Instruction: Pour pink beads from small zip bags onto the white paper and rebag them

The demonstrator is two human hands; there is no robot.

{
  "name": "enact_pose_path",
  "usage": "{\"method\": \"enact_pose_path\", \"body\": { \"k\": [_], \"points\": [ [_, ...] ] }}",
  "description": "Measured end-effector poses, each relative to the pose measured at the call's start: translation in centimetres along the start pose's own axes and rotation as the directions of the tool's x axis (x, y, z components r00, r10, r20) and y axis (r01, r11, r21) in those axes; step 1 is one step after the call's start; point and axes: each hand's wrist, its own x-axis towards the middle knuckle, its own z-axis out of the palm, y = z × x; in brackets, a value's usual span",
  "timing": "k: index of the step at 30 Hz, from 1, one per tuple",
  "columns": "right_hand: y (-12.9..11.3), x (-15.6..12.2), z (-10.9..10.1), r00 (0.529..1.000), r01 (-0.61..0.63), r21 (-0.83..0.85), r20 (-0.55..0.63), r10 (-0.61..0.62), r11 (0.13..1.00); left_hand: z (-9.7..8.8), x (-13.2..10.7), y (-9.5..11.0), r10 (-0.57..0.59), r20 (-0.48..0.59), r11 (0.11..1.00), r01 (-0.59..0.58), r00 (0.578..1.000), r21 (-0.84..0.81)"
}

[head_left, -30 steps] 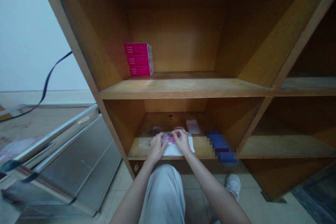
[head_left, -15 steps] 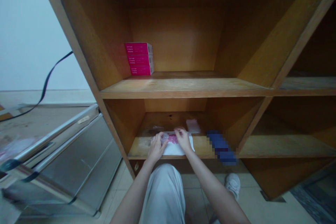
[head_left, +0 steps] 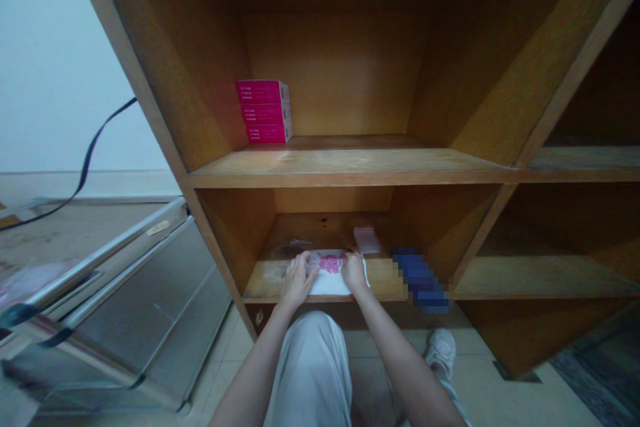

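Observation:
Both my hands rest on a white packet with pink dotted print (head_left: 329, 277), which lies on the lower wooden shelf (head_left: 273, 287) near its front edge. My left hand (head_left: 299, 281) grips the packet's left end, where clear film shows. My right hand (head_left: 354, 271) pinches its upper right edge. Just behind my right hand lies a small clear plastic bag (head_left: 367, 240). A pixelated blue object (head_left: 420, 279) stands to the right of my right hand, apart from it.
Three stacked magenta boxes (head_left: 263, 111) stand on the upper shelf (head_left: 345, 167). Wooden dividers (head_left: 480, 233) flank the lower compartment. A stainless steel cabinet (head_left: 150, 300) stands at left, with a black cable (head_left: 87, 153) above it. My knee and shoe are below.
My right hand has slid rightward along the packet, widening the gap between my hands and showing more of the pink print. My left hand has barely moved.

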Motion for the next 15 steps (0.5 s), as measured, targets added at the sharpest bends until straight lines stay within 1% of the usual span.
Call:
{"method": "enact_pose_path", "body": {
  "k": [8, 15],
  "points": [
    [0.26, 0.12, 0.02, 1.0, -0.002, 0.015, -0.011, 0.002, 1.0, -0.03, -0.01, -0.06, 0.004, -0.006, 1.0, -0.004, 1.0, 0.0],
    [-0.09, 0.06, -0.41, 1.0, -0.013, -0.022, -0.015, 0.013, 1.0, -0.13, -0.02, 0.04, 0.003, -0.003, 1.0, -0.003, 1.0, 0.002]
  ]
}}
